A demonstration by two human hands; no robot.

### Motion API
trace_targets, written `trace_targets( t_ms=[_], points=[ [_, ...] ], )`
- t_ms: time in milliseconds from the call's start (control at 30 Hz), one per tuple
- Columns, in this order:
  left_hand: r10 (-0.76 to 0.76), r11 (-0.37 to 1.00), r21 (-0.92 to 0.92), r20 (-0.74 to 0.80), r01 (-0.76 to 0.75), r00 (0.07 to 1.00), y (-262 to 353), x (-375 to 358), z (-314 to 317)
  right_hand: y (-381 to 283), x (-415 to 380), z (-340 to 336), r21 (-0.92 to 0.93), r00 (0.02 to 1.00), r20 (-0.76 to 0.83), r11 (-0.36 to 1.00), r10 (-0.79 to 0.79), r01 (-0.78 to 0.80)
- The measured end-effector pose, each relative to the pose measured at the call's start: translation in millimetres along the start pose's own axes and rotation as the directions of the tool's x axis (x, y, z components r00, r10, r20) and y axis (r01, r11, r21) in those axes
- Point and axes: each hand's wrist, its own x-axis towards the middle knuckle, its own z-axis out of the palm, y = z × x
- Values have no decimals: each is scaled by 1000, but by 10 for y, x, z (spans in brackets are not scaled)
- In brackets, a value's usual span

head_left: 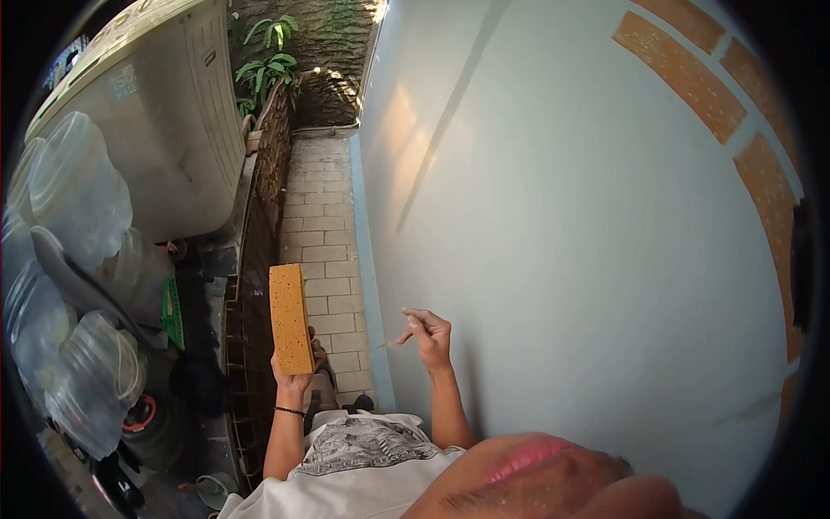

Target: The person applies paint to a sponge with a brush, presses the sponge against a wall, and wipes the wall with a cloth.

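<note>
Nearest is the white shirt (363, 471) of the person, with a dark print (372, 443) on the chest. The left hand (289, 377) is raised in front of the body and wears a thin dark band (290, 411) on the wrist. Its grip is closed on the lower end of the orange sponge (290, 320), a long block with small holes, which stands almost upright above the hand, over the edge of the path.

The right hand (425, 336) is raised beside it, well apart from the sponge. Its grip is released: the fingers are loosely bent and point to the left, and I see nothing held in them. If this hand touches the wall (536, 242), I cannot tell.

Under the hands runs the path (324, 233) of pale bricks. On its right is a light blue strip (367, 277) along the foot of the smooth grey wall, which has orange brick shapes (683, 73) at the far right. On its left is a brown fence (259, 216). Behind this fence are clear plastic containers (82, 190), a green basket (173, 316) and a large pale tank (164, 121). Farthest are green plants (268, 69) and a rough wall (333, 43).
</note>
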Motion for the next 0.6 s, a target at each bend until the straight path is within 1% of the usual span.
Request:
trace_targets(
  t_ms=[67, 100, 167, 200, 267, 367, 400, 467, 500, 567, 600],
  points=[
    [-4, 1000, -14, 47, 5, 999, 115, 331, -7, -24, 366, 59, 21, 999, -34, 1000, 12, -12],
    [-11, 1000, -20, 70, 12, 997, 184, 506, -22, 4, 540, 115, -10, 998, -52, 1000, -26, 25],
    [-22, 1000, -18, 48, 23, 999, 343, 898, -104, 93, 884, 267, -68, 988, -103, 992, -112, 105],
    [-41, 999, -9, 42, 42, 998, 441, 1116, -119, 143, 1053, 301, -107, 989, -82, 988, -123, 114],
    [-81, 996, 35, 127, 77, 989, 584, 1497, 15, 238, 1392, 334, -189, 986, -65, 972, -155, 140],
    [-185, 983, 66, 266, 174, 946, 812, 2274, 108, 364, 1828, 442, -206, 987, -83, 971, -139, 119],
    [-226, 974, 76, 288, 213, 931, 892, 2512, 104, 204, 1949, 551, -267, 988, -103, 960, -112, 81],
    [-290, 957, 126, 317, 263, 903, 1027, 2865, 157, 85, 2145, 626, -290, 987, -77, 950, -143, 115],
    [-315, 948, 135, 309, 287, 897, 1088, 3031, 226, 83, 2255, 679, -290, 983, -69, 947, -168, 141],
    [-359, 932, 159, 302, 325, 883, 1096, 3325, 406, 314, 2423, 546, -192, 987, -132, 979, -86, 60],
    [-395, 919, 146, 332, 368, 856, 1082, 3447, 496, 404, 2493, 512, -139, 987, -153, 990, -41, 19]
  ],
)
